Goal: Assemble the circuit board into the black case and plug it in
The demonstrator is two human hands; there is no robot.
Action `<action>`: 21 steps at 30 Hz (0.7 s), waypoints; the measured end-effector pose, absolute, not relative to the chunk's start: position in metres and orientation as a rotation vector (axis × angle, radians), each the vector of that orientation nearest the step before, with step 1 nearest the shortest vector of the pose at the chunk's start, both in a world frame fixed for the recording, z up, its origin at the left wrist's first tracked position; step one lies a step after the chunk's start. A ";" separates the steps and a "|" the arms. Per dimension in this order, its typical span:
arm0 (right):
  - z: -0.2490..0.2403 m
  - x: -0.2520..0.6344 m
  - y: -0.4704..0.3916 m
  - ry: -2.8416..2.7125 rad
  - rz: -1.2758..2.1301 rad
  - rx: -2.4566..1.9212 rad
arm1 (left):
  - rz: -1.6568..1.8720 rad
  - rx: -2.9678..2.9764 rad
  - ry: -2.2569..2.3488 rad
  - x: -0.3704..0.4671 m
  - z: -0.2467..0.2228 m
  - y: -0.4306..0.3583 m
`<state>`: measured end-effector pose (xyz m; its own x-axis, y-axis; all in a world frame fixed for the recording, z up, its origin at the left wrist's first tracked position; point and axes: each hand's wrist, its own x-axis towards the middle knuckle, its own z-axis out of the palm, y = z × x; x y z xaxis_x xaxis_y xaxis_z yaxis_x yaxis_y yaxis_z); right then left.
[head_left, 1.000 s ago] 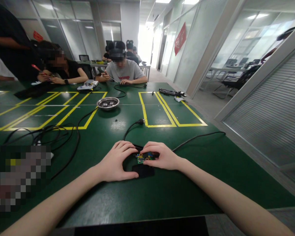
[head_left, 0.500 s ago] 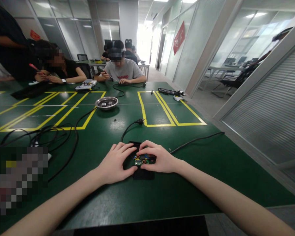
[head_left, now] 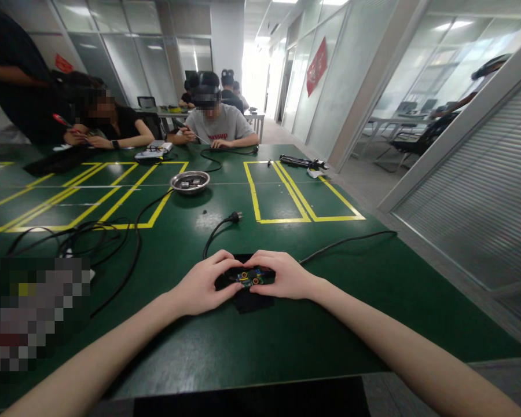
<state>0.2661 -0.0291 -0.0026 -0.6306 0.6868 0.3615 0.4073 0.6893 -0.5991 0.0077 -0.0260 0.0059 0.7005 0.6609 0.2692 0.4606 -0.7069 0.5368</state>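
Between my two hands is a small circuit board [head_left: 249, 278] with copper-wound coils and blue and yellow parts, seated in or over a black casing whose edges are partly hidden. My left hand [head_left: 206, 284] grips its left side, thumb at the near edge and fingers at the far edge. On the other side my right hand [head_left: 284, 277] holds it the same way, with the fingertips of both hands almost meeting. A dark flat piece [head_left: 254, 303] lies under the board on the near side. Beyond my left hand a black power plug [head_left: 234, 217] lies on its cable.
A metal bowl [head_left: 190, 182] with small metal parts stands ahead on the green table [head_left: 321, 341]. Coiled black cables [head_left: 91, 237] lie left, another cable [head_left: 351, 238] right. Dark tools [head_left: 301, 162] rest near the far right edge. Co-workers sit across, one in a grey shirt [head_left: 221, 124].
My left hand has closed in on the board from the left, its fingers now around it. The power plug has shifted left and turned on the table.
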 end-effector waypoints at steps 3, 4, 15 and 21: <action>-0.005 0.268 -0.027 -2.329 0.567 -0.855 | 0.652 2.500 0.877 0.007 0.005 -0.024; -0.006 0.268 -0.026 -2.335 0.543 -0.859 | 0.655 2.522 0.887 0.007 0.005 -0.023; -0.008 0.261 -0.029 -2.335 0.451 -0.986 | 0.608 2.644 1.061 0.006 0.003 -0.017; -0.010 0.257 -0.028 -2.318 0.427 -1.064 | 0.574 2.638 1.149 0.005 0.003 -0.012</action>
